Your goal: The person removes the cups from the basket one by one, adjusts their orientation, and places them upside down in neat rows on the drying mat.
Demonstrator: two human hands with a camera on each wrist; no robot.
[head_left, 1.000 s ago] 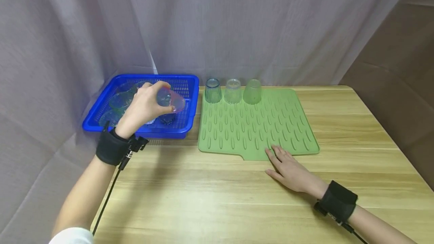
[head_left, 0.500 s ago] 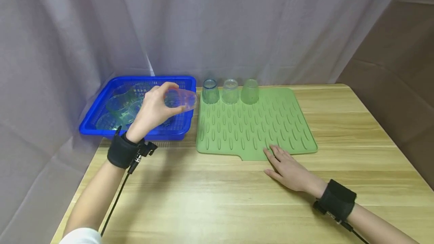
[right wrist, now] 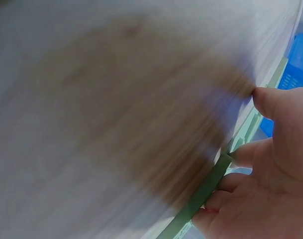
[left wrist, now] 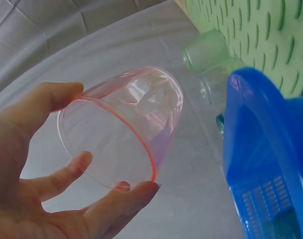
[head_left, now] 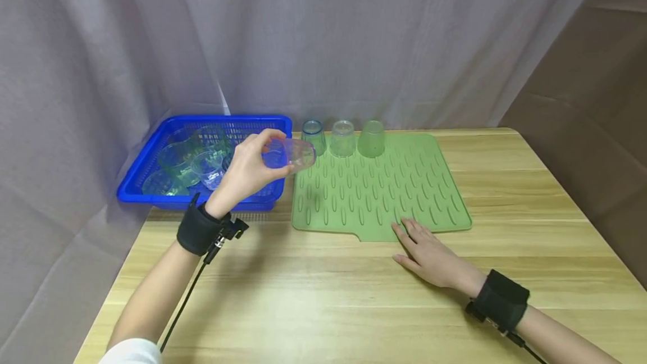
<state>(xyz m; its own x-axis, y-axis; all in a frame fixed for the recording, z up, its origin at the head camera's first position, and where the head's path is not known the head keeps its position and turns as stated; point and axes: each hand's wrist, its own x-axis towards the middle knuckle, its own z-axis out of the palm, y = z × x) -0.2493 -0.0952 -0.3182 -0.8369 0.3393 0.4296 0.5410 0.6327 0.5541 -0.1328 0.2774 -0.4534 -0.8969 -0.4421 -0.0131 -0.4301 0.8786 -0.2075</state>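
A clear pinkish cup (head_left: 301, 154) lies sideways in the grip of my left hand (head_left: 249, 168), its thumb and fingers around the rim end. It hangs over the gap between the blue basket (head_left: 136, 198) and the green drying mat (head_left: 404, 184). In the left wrist view the cup (left wrist: 161, 99) has its reddish rim toward the palm. My right hand (head_left: 436, 260) rests with extended fingers on the mat's front edge. Along the mat's back edge stand three upside-down cups: a bluish one (head_left: 313, 136), a clear one (head_left: 342, 138) and a green one (head_left: 371, 139).
Several more transparent cups (head_left: 177, 159) lie in the basket at the left. A grey curtain (head_left: 354, 44) hangs behind the wooden table (head_left: 313, 296), and a brown panel (head_left: 591, 100) borders its right side. A cable runs from each wrist band.
My left hand has carried the pinkish cup rightward from above the basket to the mat's left edge. My right hand stays in place on the mat.
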